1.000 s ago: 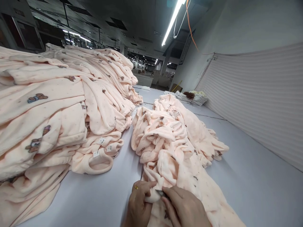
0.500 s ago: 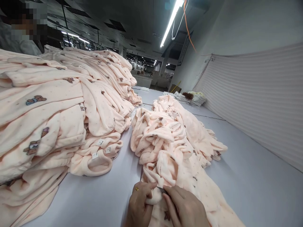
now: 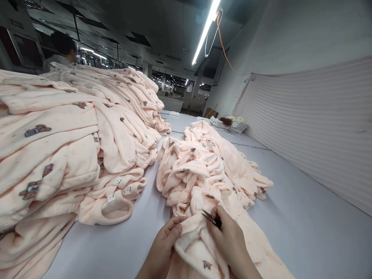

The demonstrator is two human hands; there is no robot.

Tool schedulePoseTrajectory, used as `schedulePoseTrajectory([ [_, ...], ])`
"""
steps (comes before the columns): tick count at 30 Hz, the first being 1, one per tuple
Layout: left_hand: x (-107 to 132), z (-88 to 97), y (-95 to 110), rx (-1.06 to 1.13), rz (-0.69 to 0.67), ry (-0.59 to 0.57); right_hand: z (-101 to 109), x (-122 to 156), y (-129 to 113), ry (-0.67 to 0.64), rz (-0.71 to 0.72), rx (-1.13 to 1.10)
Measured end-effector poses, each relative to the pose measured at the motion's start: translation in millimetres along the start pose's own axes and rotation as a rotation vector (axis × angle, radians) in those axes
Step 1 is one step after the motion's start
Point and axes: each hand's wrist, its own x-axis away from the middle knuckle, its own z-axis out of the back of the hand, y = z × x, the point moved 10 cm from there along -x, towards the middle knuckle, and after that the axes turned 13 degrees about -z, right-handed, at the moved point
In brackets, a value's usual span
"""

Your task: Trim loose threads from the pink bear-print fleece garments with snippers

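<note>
Pointed snips (image 3: 212, 219) now higher in right hand's (image 3: 228, 234) grip, plush curved edge (image 3: 190, 226) in left hand's (image 3: 164, 244) pinch

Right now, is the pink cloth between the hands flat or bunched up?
Bunched up: the fleece garment rises in folds, its edge curling, between the left hand and right hand.

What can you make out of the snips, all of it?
The snips are a small, dark hand tool, metal by the look of it, with narrow blades tapering to points. They sit in the right hand, which covers the rear part, so the handle's shape can't be told. The blades point away and to the left, above the pale pink, plush-looking garment. Whether the tips touch the cloth is unclear.
</note>
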Motion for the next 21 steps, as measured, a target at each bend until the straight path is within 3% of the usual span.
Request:
schedulePoseTrajectory([
  [3, -3, 2.3, -1, 0.039, 0.015, 0.001, 1, 18, -8, -0.128, 0.066, -0.142],
  [7, 0, -3.4, 4, 0.026, -0.018, -0.015, 6, 36, -26, -0.108, 0.208, -0.128],
  [12, 2, -0.4, 14, -0.158, -0.072, -0.009, 9, 29, -22, -0.097, 0.143, -0.129],
  [17, 0, -3.7, 17, -0.262, -0.107, -0.080, 15, 41, -32, -0.008, 0.275, -0.062],
  [21, 1, -5.1, 18, -0.305, -0.086, -0.068, 14, 35, -23, -0.032, 0.173, -0.127],
])
